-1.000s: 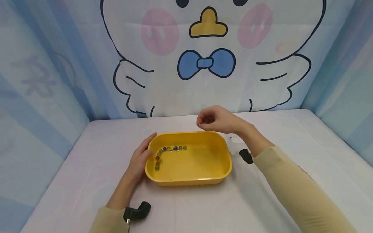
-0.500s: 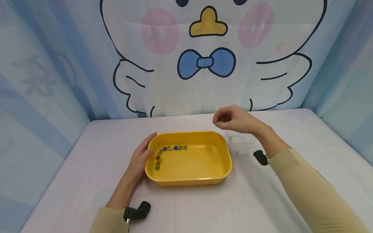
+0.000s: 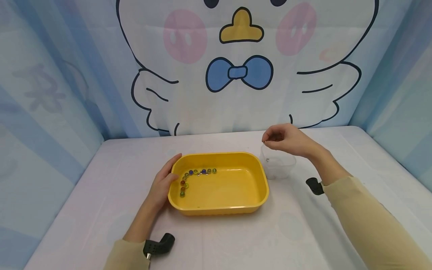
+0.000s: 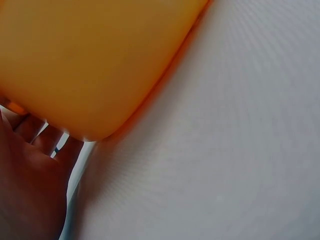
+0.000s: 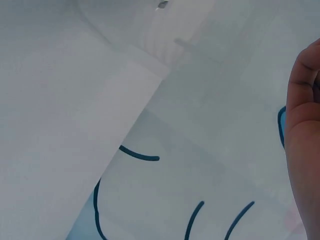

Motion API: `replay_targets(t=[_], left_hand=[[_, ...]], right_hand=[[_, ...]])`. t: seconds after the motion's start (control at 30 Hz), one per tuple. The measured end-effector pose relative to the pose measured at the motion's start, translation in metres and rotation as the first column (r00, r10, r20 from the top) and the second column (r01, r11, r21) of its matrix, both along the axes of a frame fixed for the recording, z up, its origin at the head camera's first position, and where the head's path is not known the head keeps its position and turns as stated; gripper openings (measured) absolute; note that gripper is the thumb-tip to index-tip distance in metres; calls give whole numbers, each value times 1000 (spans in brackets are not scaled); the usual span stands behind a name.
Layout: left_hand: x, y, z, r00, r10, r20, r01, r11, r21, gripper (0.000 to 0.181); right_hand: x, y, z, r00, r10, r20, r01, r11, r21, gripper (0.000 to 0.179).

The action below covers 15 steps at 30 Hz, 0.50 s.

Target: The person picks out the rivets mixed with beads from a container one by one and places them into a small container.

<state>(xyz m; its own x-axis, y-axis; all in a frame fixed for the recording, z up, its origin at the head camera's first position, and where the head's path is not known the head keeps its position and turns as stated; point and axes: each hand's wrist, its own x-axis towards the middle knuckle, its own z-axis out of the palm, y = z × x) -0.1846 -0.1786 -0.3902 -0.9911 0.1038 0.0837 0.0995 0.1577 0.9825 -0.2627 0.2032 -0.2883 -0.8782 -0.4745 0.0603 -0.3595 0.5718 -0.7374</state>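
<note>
Right hand now over clear box, off the tray; marble layout unchanged.
Over the last second the right hand [image 3: 288, 140] went from the tray's back rim to the clear box [image 3: 278, 171]; its fingers curl toward the thumb, a tiny speck at the tips, can't tell if anything is pinched. Left hand [image 3: 162, 183] hasn't moved: grips the yellow tray [image 3: 233, 193], thumb over the rim, fingers outside. Marbles [image 3: 191, 172] sit in a bent row inside the tray, just right of the left thumb, no visible additions or losses. Small silver piece [image 3: 267, 160] shows at the box, below the right fingertips. My read: action has shifted to the box, left hand steadying, the row no further along.
</note>
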Motion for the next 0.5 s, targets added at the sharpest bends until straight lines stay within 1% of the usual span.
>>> replay_targets(t=[0.23, 0.5], left_hand=[[0, 1, 1, 1000, 2, 10, -2, 1000, 5, 64], [0, 1, 0, 1000, 3, 10, -3, 1000, 6, 64]], right_hand=[[0, 11, -9, 999, -44, 22, 43, 999, 26, 13], [1, 18, -18, 999, -44, 31, 43, 998, 40, 15]])
